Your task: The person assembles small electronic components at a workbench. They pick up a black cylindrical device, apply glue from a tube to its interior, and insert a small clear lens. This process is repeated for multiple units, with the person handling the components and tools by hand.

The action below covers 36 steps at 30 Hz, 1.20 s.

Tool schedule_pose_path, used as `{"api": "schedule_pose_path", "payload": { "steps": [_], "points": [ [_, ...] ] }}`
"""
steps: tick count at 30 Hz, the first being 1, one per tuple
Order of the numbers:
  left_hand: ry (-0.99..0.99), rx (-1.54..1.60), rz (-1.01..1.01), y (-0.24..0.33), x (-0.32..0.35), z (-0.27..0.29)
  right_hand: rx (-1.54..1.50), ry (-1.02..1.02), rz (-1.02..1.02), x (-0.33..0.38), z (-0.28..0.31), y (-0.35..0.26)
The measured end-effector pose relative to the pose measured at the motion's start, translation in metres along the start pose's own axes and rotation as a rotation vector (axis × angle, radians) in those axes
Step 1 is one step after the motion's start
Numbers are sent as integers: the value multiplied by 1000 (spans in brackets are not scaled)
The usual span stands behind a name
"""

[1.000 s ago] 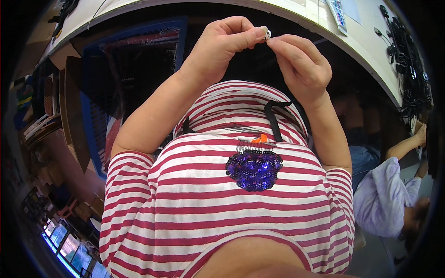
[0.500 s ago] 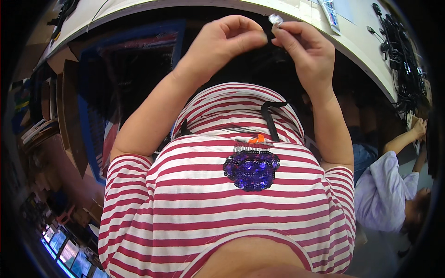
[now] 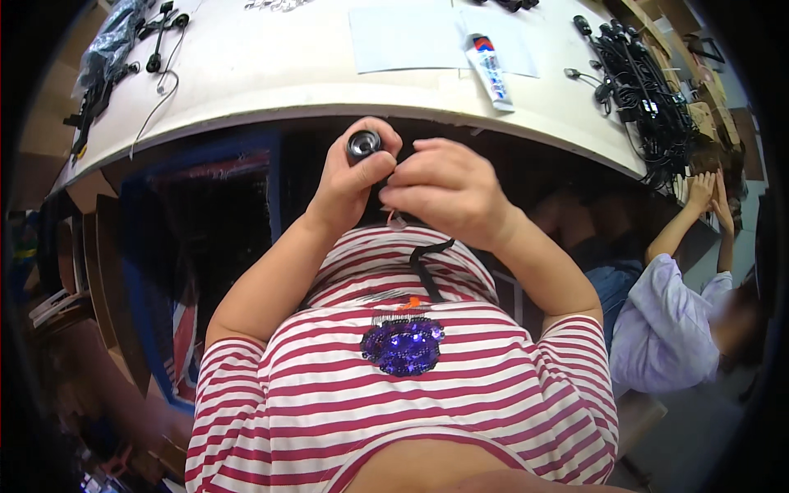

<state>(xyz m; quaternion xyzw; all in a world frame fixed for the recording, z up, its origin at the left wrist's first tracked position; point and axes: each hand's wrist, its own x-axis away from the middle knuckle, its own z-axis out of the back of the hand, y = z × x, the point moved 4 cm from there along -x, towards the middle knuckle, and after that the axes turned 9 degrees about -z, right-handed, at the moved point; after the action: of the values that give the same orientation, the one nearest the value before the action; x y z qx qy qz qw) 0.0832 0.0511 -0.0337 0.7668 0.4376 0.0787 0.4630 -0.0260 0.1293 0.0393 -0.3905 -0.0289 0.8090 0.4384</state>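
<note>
My left hand [image 3: 343, 177], raised in front of my striped shirt near the table edge, is closed around a black cylindrical part [image 3: 363, 145]. Its round, ringed end looks like a lens and faces up between thumb and fingers. Close against it on the right is my right hand [image 3: 452, 185], fingers bent and drawn together by the left hand's fingertips. What those fingers hold is hidden. A thin reddish and whitish bit [image 3: 395, 218] hangs just beneath them; I cannot tell what it is.
On the pale table [image 3: 271, 74] lie a paste tube [image 3: 490, 72], white sheets [image 3: 403, 39] and a heap of black cabled parts [image 3: 637, 90]. More black parts [image 3: 156, 49] are at far left. A blue crate [image 3: 144, 271] stands below left. A person [image 3: 670, 329] works at right.
The small silvery piece in my right fingers is out of sight. My left hand now holds the black cylindrical part. Both hands have come lower and together, and more tabletop shows.
</note>
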Motion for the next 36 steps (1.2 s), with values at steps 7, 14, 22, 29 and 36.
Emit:
{"api": "schedule_pose_path", "payload": {
  "steps": [7, 14, 22, 29, 36],
  "points": [
    [169, -126, 48, 22, -12, -6, 276, 184, -345, -12, 53, 58],
    [164, -323, 74, 42, -27, -24, 440, 20, -932, -21, 63, 158],
    [141, -510, 106, 38, -43, -12, -546, 111, -870, -28, 34, 81],
    [98, -445, 50, 45, -37, -8, -452, 134, -756, -19, 4, 51],
    [112, -386, 166, 48, -31, -9, -283, 132, -653, -21, -6, 43]
  ]
}}
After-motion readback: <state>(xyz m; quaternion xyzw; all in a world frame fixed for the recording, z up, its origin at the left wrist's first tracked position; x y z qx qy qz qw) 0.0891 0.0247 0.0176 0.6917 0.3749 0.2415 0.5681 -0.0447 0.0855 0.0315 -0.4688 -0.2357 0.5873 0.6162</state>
